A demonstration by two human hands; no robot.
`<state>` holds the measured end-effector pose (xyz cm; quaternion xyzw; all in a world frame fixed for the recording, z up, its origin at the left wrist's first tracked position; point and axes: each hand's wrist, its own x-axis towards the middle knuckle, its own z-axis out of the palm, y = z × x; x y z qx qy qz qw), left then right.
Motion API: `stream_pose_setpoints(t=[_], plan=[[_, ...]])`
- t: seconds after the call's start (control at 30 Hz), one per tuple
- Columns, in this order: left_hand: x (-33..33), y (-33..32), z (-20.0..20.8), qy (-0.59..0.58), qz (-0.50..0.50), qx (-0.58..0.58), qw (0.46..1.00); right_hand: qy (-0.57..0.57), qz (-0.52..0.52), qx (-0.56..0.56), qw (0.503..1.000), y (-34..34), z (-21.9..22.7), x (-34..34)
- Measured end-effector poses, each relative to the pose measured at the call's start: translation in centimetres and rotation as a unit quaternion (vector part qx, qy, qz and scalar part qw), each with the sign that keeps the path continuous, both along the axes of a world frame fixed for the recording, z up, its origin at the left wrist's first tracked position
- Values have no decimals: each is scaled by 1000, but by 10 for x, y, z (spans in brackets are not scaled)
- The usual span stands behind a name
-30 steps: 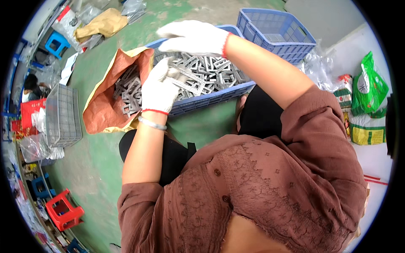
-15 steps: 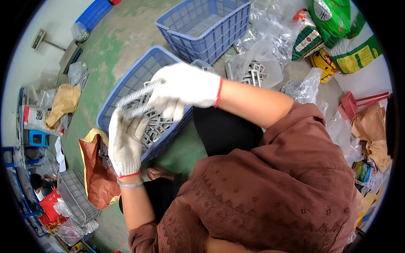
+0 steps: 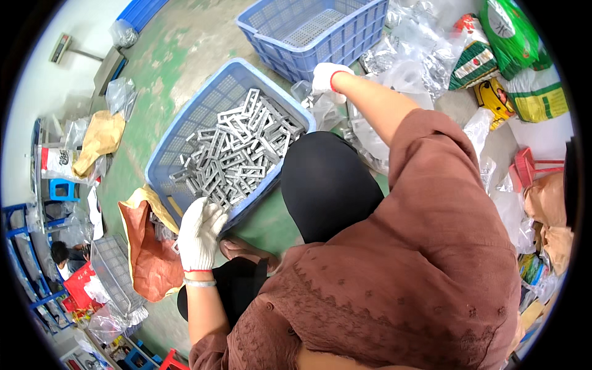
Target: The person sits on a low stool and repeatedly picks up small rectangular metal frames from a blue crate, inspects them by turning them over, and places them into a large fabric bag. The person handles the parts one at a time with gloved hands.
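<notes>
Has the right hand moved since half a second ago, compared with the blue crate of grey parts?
Yes. The right hand left the blue crate and reached right to the clear bags.

A workshop floor: green concrete (image 3: 185, 68), blue crates (image 3: 333, 31) of grey metal parts (image 3: 234, 154), heaped plastic bags (image 3: 419, 55).

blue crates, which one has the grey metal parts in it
The nearer blue crate, beside the left hand, holds the grey metal frame parts. The farther blue crate at the top shows only its bare mesh floor.
</notes>
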<state>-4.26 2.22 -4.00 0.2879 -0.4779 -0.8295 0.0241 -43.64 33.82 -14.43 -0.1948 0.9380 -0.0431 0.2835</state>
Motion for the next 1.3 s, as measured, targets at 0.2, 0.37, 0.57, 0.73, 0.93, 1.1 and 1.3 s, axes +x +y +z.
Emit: stream_pose_setpoints(t=[0.2,0.37,0.57,0.73,0.93,1.1,1.3], plan=[[11,-4,-7,-37,13,-19,999,66,-16,42,997,-44,1,34],[11,-3,-17,-63,11,-24,998,10,19,75,997,-40,-28,24],[8,-4,-20,-82,-1,-55,995,10,-116,29,993,-21,-32,8],[8,-3,-22,-98,-13,-59,993,-92,-277,-22,956,-4,-75,20],[6,1,-21,-113,-10,-67,991,-76,-254,-28,964,5,-114,24],[6,1,-21,-111,-14,-73,991,-14,-219,-32,975,-8,-63,38],[2,2,-16,-127,-26,-95,987,70,-178,-50,980,13,-61,33]])
